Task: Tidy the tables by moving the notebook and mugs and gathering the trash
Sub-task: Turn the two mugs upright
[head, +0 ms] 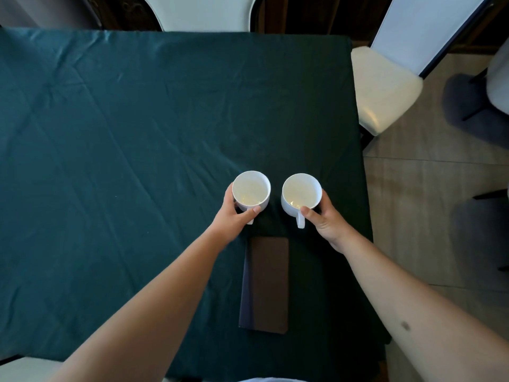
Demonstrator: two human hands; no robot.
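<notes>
Two white mugs stand upright side by side near the right part of a table with a dark teal cloth (110, 133). My left hand (234, 216) wraps the left mug (251, 190) from its left side, thumb across the near wall. My right hand (325, 219) grips the right mug (301, 193) from its right side, thumb beside the handle that points toward me. Both mugs look empty. A brown notebook (268, 282) with a dark blue spine lies flat just nearer to me, between my forearms. I cannot tell whether the mugs rest on the cloth or hover just above it.
A white cushioned chair (382, 86) stands at the table's right side, another chair back (203, 12) at the far edge, and a pale seat (22, 368) at the near left corner. Wooden floor (427, 216) lies to the right, with a dark chair (473, 100) beyond.
</notes>
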